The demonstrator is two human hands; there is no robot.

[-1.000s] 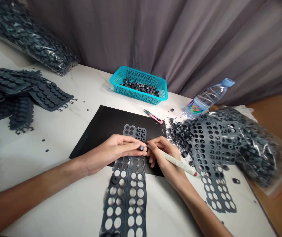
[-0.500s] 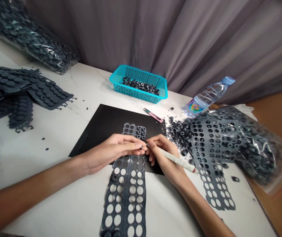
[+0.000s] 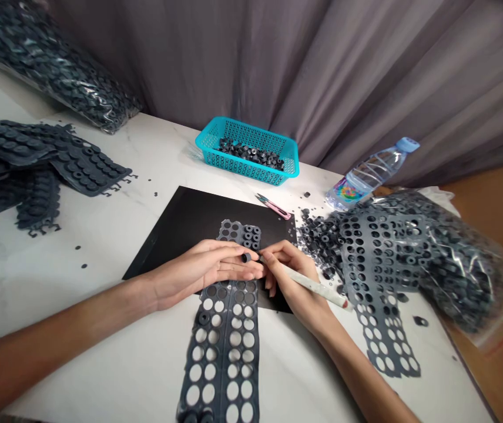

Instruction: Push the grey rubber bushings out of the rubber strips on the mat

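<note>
A small black rubber piece lies at the fingertips of my left hand, whose fingers are slightly spread beneath it. My right hand grips a white pen-like tool with a red end; its thin tip reaches toward the piece, and I cannot tell whether they touch. Under both hands runs a black perforated rubber sheet, mostly punched-out holes, with several round pieces still in it at the far end. Part of the sheet is hidden by my left hand. A black mat lies beneath its far part.
A turquoise basket holds black rubber pieces. Pink thread snips lie on the mat's far edge. Loose pieces, another perforated sheet, a filled plastic bag and a water bottle are right. Uncut sheets lie left.
My left fingers have loosened and spread, so the rubber piece now shows at their tips. My right hand and the tool have barely moved.
</note>
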